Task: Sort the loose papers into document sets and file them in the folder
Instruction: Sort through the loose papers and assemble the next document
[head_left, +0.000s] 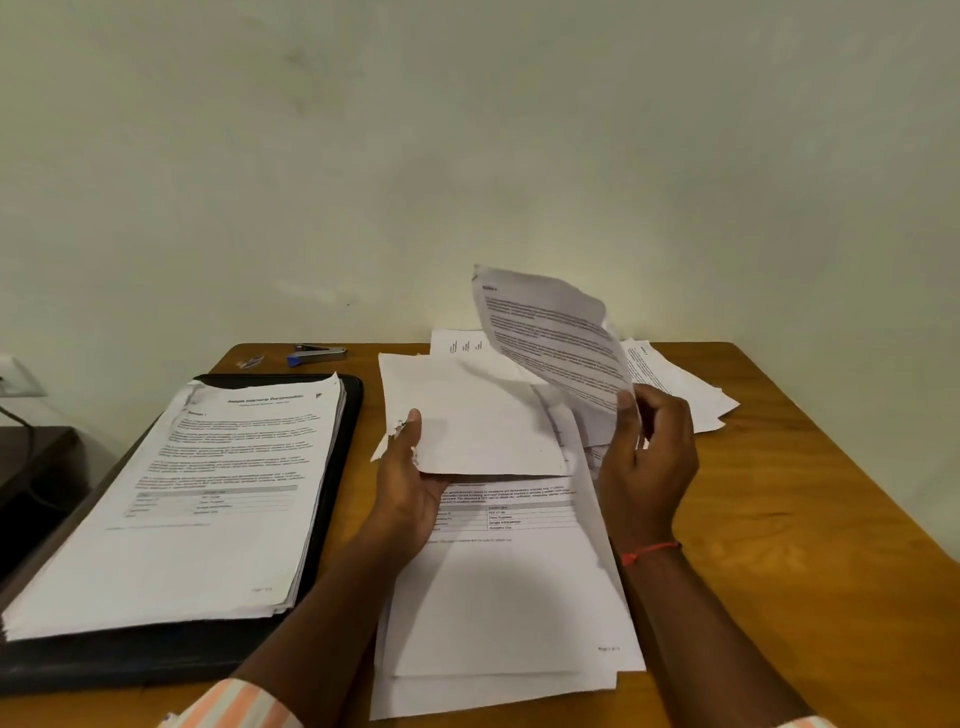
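The folder (156, 660) lies flat on the worktop (779, 519) and carries a paper stack (208, 493). The loose pile (509, 597) lies right of the folder. Over that pile, the left hand (410, 488) grips a blank-faced sheet (467, 415), thumb on top. The right hand (649, 457) pinches a raised, curled printed sheet (550, 332).

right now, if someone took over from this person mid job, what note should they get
Left hand: grip on a blank-side-up sheet, near its torn corner.
Right hand: pinches a printed sheet, raised and curling.
Done: a neat stack lies on the open black folder, at the left.
Left: the loose papers under the hands and the far sheets at the back right need sorting and filing.
The stapler is at the back.
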